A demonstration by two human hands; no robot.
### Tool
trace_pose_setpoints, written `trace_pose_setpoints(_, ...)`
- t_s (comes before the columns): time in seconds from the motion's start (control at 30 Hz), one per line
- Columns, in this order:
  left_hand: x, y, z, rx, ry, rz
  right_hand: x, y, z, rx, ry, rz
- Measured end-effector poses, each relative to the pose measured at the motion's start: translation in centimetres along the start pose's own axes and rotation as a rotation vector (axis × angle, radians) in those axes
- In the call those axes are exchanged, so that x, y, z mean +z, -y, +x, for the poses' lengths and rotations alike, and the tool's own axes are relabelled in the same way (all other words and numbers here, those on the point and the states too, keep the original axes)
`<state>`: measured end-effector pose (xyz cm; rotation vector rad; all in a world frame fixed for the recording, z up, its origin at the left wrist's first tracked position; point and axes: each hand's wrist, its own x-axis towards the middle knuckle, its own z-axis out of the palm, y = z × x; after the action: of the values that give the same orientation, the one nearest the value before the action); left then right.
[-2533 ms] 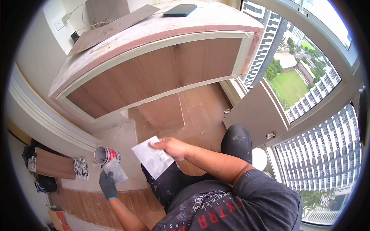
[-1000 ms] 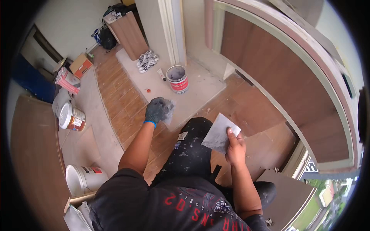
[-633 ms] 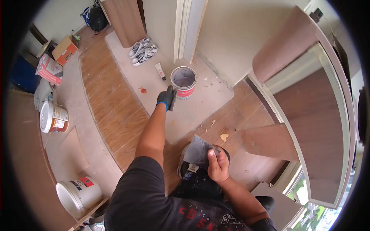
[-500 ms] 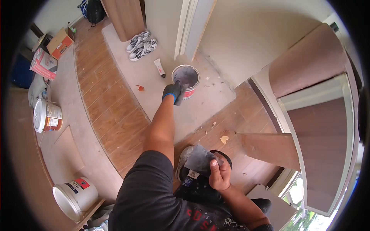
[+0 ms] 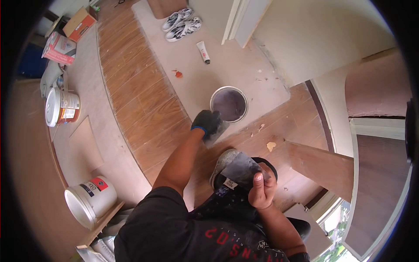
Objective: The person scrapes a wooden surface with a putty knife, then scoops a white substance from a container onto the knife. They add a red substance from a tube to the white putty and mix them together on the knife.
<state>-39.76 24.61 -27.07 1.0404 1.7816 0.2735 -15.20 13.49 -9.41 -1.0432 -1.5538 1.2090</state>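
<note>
My left hand (image 5: 207,122), gloved: clamped on thin sheet (image 5: 217,134); can (image 5: 247,105), two o'clock. My right hand (image 5: 263,190): clamped on grey plate (image 5: 241,168).

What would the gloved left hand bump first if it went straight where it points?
Probably the open tin, just ahead of the left hand. Height is unclear, so the hand might pass over it.

Beige wall (image 5: 314,43) rising beside wood-plank flooring (image 5: 135,96)
White trim (image 5: 235,19) edging the wall's left, bright window (image 5: 342,219) showing nearer.
</note>
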Motion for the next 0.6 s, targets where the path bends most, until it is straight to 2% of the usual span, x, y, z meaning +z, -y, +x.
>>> trace_pose_setpoints(0.03,0.8,0.9,-0.4,0.014,0.045,0.029,-0.1,0.2,-0.1,0.0,-0.011,0.007)
trace_pose_setpoints(0.1,1.6,2.6,-1.6,0.227,-0.05,0.17,0.0,1.0,0.1,0.002,-0.084,0.002)
trace_pose_setpoints(0.2,-0.1,2.9,-3.7,0.348,-0.149,0.396,-1.7,-0.2,-1.6,0.205,-0.072,0.203)
trace_pose_setpoints(0.27,-1.5,2.8,-3.5,0.287,-0.091,-0.071,-2.3,-0.6,-1.9,0.206,-0.095,0.261)
trace_pose_setpoints(0.33,-2.3,2.3,-2.8,0.092,0.106,-1.143,-2.5,-0.7,-1.8,0.211,-0.14,0.346)
trace_pose_setpoints(0.37,-2.4,2.0,-2.6,0.163,0.022,-0.916,-2.4,-0.5,-1.6,0.234,-0.188,0.397)
trace_pose_setpoints(0.43,-3.9,-2.3,-4.9,0.295,-0.132,-0.46,-2.2,0.1,-1.1,0.282,-0.287,0.497)
trace_pose_setpoints(0.53,-2.8,-5.1,-3.0,0.581,-0.361,0.199,-2.8,0.1,-1.0,0.325,-0.318,0.643)
trace_pose_setpoints(0.6,-1.1,-6.6,-1.6,0.536,-0.252,0.475,-3.0,-0.2,-1.1,0.324,-0.334,0.654)
